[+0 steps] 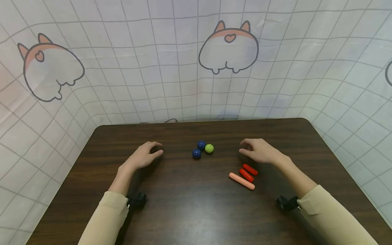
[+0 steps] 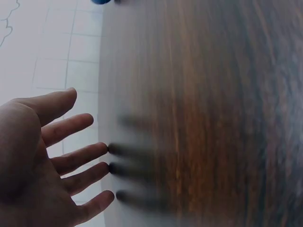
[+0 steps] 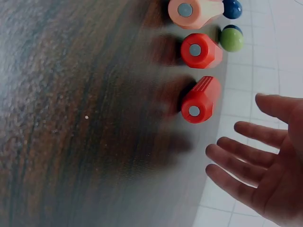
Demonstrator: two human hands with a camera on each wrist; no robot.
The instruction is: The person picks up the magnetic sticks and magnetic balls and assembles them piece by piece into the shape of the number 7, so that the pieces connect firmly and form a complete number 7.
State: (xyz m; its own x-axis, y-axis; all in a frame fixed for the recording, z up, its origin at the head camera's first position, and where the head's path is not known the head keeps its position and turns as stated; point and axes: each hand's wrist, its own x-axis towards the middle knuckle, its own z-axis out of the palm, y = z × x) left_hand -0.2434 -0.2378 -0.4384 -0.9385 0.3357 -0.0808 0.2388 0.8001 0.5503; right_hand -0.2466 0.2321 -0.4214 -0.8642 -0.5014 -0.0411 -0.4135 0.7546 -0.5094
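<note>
My left hand (image 1: 142, 156) hovers low at the left of the table, its fingers relaxed and slightly bent, holding nothing. On the other side my right hand (image 1: 260, 150) is likewise relaxed, just beyond two short red rods (image 1: 250, 169) that lie side by side. A longer peach rod (image 1: 241, 181) lies nearer to me, beside them. In the right wrist view a red rod (image 3: 202, 100) shows a grey round disc in its end. Between the hands sit a green ball (image 1: 209, 148), a blue ball (image 1: 201, 145) behind and a second blue ball (image 1: 196, 153) in front.
The dark wooden table (image 1: 183, 204) has rounded far corners. A white gridded cloth (image 1: 171, 68) with cartoon animal drawings hangs behind it and at both sides. A thin black cable (image 1: 171, 120) shows at the far edge. Black devices (image 1: 139, 200) are strapped to both wrists.
</note>
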